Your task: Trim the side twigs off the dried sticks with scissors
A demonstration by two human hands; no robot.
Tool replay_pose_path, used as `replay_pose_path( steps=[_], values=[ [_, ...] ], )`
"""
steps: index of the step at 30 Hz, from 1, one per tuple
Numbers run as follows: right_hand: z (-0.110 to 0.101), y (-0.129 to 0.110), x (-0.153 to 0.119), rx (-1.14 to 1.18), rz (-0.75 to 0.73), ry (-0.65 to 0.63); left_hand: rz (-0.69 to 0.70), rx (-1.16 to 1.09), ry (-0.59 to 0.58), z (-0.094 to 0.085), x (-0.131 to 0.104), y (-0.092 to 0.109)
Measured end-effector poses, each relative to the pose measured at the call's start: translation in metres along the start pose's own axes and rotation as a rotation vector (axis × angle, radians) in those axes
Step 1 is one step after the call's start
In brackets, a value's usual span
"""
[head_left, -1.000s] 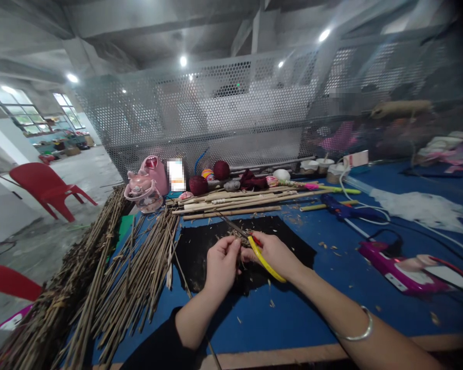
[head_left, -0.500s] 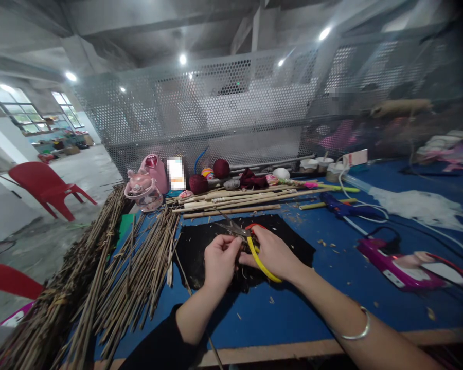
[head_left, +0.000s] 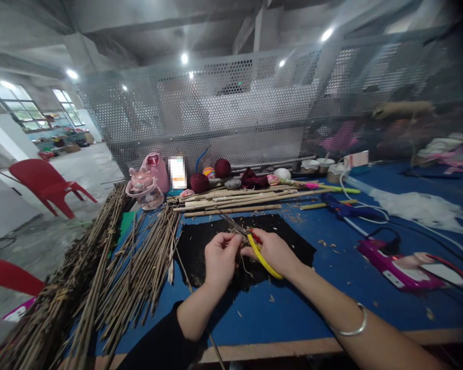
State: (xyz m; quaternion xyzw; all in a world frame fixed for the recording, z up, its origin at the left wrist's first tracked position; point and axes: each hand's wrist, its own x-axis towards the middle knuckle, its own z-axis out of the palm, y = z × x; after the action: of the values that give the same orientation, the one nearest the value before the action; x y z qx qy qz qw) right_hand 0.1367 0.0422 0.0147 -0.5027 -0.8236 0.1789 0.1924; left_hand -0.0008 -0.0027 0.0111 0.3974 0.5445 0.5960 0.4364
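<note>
Over a black cloth (head_left: 293, 237) on the blue table, my right hand (head_left: 273, 252) grips scissors (head_left: 265, 261) with yellow and red handles. Their blades point up and to the left, beyond my left hand. My left hand (head_left: 220, 259) is closed in a pinch close beside the right one; a thin dry stem seems to run down from it toward the table edge, but what lies between the fingertips is too small to name. Dry plant scraps (head_left: 237, 240) lie behind and between the hands.
Thin brown sticks (head_left: 139, 272) cover the table's left side. Pale rods (head_left: 239, 199), dark red yarn balls (head_left: 223, 168) and a pink basket (head_left: 144, 198) stand behind. To the right are a glue gun (head_left: 339, 206) and a magenta power strip (head_left: 401, 267).
The scissors' blades have come closer together, and my right hand has shifted slightly. My left hand remains in nearly the same place, still pinching.
</note>
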Motion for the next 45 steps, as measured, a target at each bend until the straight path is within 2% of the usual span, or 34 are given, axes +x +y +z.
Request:
replay_pose_path(
  steps=[8,19,31,40,45],
  values=[
    [0.0003,0.0033,-0.0038,0.031,-0.088,-0.018,-0.027,-0.067,-0.04,0.0004,-0.0009,0.0026],
    [0.0025,-0.0015,-0.0044,0.089,-0.116,0.0,-0.036,-0.113,-0.052,0.0009,-0.0024,0.0045],
    [0.0021,0.002,-0.0026,0.088,-0.072,0.016,0.004,-0.009,-0.117,-0.0002,-0.0027,-0.0008],
    [0.0036,0.0044,-0.0004,0.077,-0.016,0.006,0.012,-0.014,-0.095,0.0007,-0.0015,-0.0038],
    [-0.0002,0.0043,-0.002,-0.001,-0.057,0.007,0.011,-0.051,-0.095,-0.0001,-0.0022,-0.0017]
  ],
)
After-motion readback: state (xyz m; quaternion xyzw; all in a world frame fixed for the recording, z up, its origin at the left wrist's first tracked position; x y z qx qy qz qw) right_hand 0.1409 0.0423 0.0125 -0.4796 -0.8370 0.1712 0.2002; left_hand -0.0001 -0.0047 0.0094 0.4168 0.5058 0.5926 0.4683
